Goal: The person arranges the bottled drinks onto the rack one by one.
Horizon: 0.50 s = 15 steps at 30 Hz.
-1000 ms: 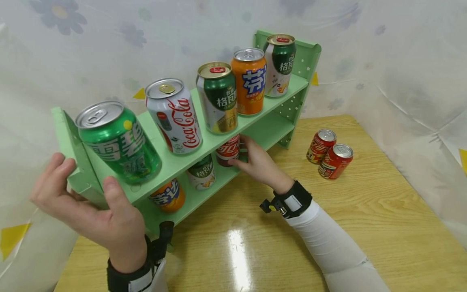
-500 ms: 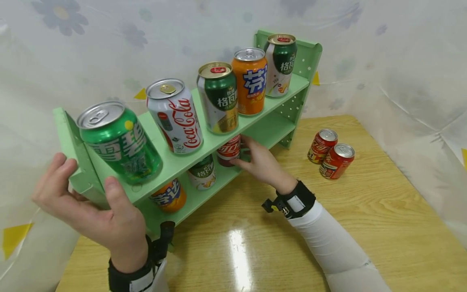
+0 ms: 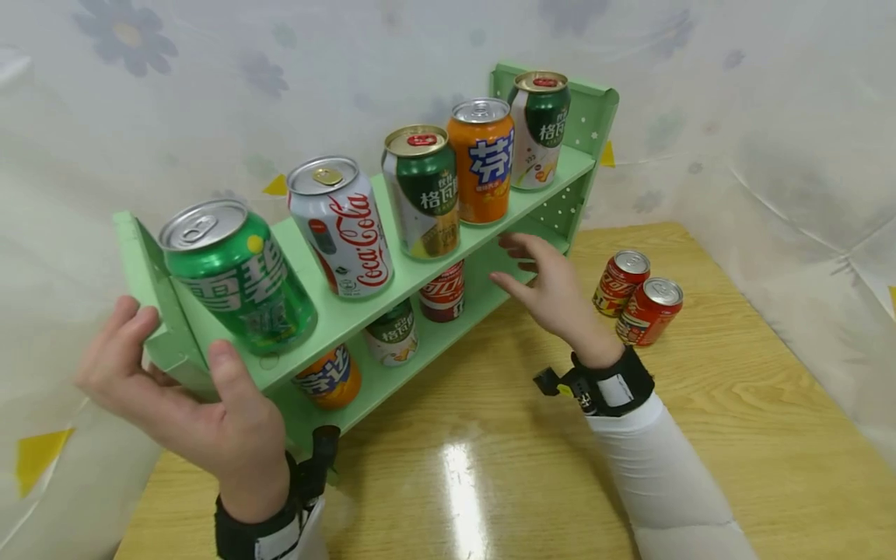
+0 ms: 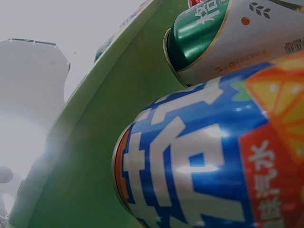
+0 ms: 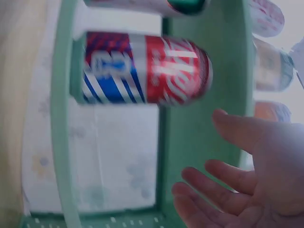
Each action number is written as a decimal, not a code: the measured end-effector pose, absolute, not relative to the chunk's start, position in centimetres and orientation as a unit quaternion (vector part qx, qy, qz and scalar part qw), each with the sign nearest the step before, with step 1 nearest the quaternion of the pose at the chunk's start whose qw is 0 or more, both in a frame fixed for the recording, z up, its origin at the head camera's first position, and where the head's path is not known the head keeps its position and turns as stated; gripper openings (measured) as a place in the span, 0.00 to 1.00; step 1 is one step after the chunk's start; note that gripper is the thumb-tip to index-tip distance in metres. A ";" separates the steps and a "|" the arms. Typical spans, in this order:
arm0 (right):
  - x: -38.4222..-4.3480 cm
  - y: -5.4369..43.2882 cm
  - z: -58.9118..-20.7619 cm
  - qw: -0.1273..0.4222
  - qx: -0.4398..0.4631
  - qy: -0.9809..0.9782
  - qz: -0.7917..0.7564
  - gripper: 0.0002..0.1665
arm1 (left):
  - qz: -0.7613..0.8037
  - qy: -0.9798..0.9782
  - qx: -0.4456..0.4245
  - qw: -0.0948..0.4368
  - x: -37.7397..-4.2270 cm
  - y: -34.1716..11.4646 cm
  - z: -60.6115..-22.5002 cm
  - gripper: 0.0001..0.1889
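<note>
My left hand (image 3: 203,420) holds the left end of a green two-tier shelf (image 3: 364,389), fingers at the side panel and thumb by the front edge. Just above the thumb, a green Sprite can (image 3: 241,280) stands on the upper tier. My right hand (image 3: 553,292) is in front of the lower tier with fingers spread and nothing in them. To its left, apart from it, a red Coca-Cola can (image 3: 442,294) stands upright on the lower tier. Next to that are a green-and-white can (image 3: 393,334) and an orange Fanta can (image 3: 329,379), their tops hidden by the upper tier.
Along the upper tier stand a white Coca-Cola can (image 3: 343,229), a green-and-gold can (image 3: 423,194), an orange can (image 3: 483,163) and a green-and-white can (image 3: 540,132). Two red cans (image 3: 649,311) stand on the wooden table (image 3: 742,404) to the right. A patterned curtain (image 3: 392,47) hangs behind.
My right hand has let go of the red Coca-Cola can and drawn away to the right. The can stays on the lower tier. My left hand keeps its place at the shelf end.
</note>
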State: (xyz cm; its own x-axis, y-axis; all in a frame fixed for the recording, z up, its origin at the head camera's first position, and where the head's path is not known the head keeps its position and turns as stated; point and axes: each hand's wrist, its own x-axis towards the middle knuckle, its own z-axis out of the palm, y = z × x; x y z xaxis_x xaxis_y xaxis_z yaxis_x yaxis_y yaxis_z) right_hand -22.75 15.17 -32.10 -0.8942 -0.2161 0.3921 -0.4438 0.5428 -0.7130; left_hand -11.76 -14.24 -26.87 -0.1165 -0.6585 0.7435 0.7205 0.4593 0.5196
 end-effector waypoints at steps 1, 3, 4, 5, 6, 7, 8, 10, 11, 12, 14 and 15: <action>-22.7 15.7 -31.9 0.129 0.179 -0.870 0.441 0.33 | -0.518 -0.538 -0.028 0.664 -11.8 -14.2 -26.9 0.23; -22.6 16.9 -31.7 0.130 0.157 -0.875 0.439 0.32 | -0.518 -0.540 -0.026 0.663 -11.8 -14.2 -26.9 0.23; -22.5 17.6 -31.6 0.132 0.147 -0.878 0.436 0.31 | -0.517 -0.541 -0.026 0.662 -11.8 -14.2 -26.9 0.23; -22.4 18.2 -31.6 0.138 0.138 -0.882 0.428 0.31 | -0.517 -0.542 -0.025 0.662 -11.8 -14.2 -26.9 0.23; -22.4 18.8 -31.6 0.142 0.131 -0.885 0.423 0.31 | -0.516 -0.543 -0.024 0.662 -11.8 -14.2 -26.9 0.23; -22.4 19.5 -31.7 0.146 0.124 -0.888 0.417 0.31 | -0.515 -0.544 -0.023 0.662 -11.8 -14.2 -26.9 0.23; -22.4 20.1 -31.7 0.149 0.116 -0.891 0.413 0.31 | -0.514 -0.544 -0.023 0.662 -11.8 -14.2 -26.9 0.24; -22.3 21.4 -31.9 0.154 0.100 -0.897 0.403 0.32 | -0.514 -0.544 -0.024 0.662 -11.8 -14.3 -26.9 0.24; -22.2 22.0 -32.0 0.155 0.091 -0.900 0.397 0.32 | -0.515 -0.544 -0.024 0.662 -11.8 -14.3 -26.9 0.24; -22.0 22.6 -32.2 0.154 0.083 -0.903 0.393 0.32 | -0.516 -0.544 -0.024 0.662 -11.8 -14.3 -26.9 0.24; -21.7 23.8 -32.6 0.156 0.069 -0.909 0.381 0.32 | -0.516 -0.544 -0.025 0.662 -11.7 -14.3 -26.9 0.24; -21.5 24.3 -32.9 0.157 0.063 -0.911 0.376 0.32 | -0.516 -0.543 -0.026 0.662 -11.7 -14.3 -26.9 0.24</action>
